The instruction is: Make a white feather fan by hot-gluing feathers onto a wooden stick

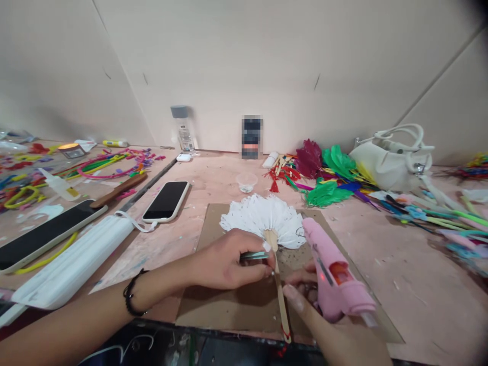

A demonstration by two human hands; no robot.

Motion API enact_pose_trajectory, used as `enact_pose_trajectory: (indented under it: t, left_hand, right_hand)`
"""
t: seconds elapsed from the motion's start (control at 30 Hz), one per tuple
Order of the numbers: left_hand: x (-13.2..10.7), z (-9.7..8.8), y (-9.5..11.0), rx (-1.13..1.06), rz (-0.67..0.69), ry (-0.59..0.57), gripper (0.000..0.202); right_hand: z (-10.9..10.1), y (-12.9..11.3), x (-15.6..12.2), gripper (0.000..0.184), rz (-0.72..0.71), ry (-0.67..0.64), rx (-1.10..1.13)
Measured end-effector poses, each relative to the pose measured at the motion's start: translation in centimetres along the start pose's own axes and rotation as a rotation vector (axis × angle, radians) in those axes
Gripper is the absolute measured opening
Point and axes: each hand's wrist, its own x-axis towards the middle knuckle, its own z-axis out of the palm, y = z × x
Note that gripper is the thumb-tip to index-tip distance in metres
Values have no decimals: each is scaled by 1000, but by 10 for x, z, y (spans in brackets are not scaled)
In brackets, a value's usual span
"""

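A white feather fan (263,216) lies on a piece of brown cardboard (224,310), its wooden stick handle (281,300) pointing toward me. My left hand (232,259) is closed at the top of that handle, fingertips against or just beside it. Between its fingers sits a narrow pale green tool (254,255) with two thin arms, like tweezers; its tips are hidden. My right hand (316,300) is closed around the grip of a pink hot glue gun (335,274), whose nozzle end points toward the fan. The right thumb is close to the handle's right side.
Left of the cardboard are a phone (166,201) on a cable, a second phone (49,234) and a long white pack (76,262). Behind stand a small clear cup (246,183) and a bottle (183,129). Coloured feathers (331,190) and a white handbag (389,157) are at the right.
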Motion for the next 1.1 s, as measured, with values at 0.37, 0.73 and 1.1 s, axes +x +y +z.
enact_pose_trajectory:
  t: [0.37, 0.73, 1.1]
  left_hand:
    - [-2, 14, -1, -100, 23, 23, 11]
    - [-3, 17, 2, -85, 32, 17, 8]
    - [-3, 7, 0, 158, 45, -16, 8]
  right_hand:
    - [6, -23, -2, 16, 0, -49, 230]
    - [2, -20, 0, 13, 14, 24, 178]
    - [0, -7, 0, 10, -25, 15, 181]
